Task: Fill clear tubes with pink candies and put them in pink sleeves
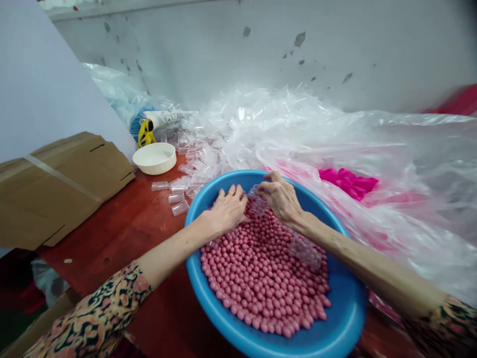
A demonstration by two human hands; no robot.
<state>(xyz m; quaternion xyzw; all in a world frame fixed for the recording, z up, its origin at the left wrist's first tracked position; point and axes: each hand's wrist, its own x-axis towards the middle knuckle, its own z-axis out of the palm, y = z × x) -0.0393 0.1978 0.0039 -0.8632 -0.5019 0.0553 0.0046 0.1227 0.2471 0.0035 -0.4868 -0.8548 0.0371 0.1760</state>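
A blue basin (201, 293) holds a heap of glossy pink balls (261, 278). My left hand (229, 209), a ring on one finger, lies on the balls near the far left rim with its fingers apart. At the far side of the basin my right hand (281, 199) pinches a small clear plastic cup (254, 191) between thumb and fingers. Another clear plastic piece (258, 206) sits on the balls just below it. Under my right forearm, more clear plastic cups (305, 251) rest on the heap.
Loose clear cups (180, 207) spill over the red table (156, 219) left of the basin. A white round dish (154, 159), yellow tape roll (146, 133) and flattened cardboard box (63, 184) stand further left. Plastic sheeting (402, 144) and bright pink pieces (348, 182) lie behind, right.
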